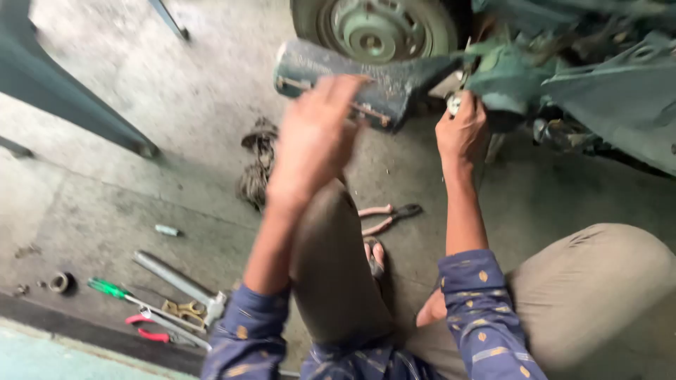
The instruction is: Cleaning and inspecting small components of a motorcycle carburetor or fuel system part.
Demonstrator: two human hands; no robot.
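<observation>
I squat on a concrete floor beside a green vehicle. My left hand (315, 134) is blurred, raised in front of a dusty dark mudguard flap (380, 74); I cannot tell whether it touches the flap or holds anything. My right hand (461, 130) is closed around a small shiny metal part (454, 104) at the green bodywork (507, 77) beside the flap. A wheel with a green hub (377, 28) stands just behind the flap.
Pink-handled pliers (384, 217) lie by my foot. At lower left lie a metal pipe (176, 278), a green-handled screwdriver (109, 287), a brass spanner (184, 309) and red-handled pliers (151, 327). A rag pile (255, 169) sits mid-floor. A green frame leg (70, 98) slants at left.
</observation>
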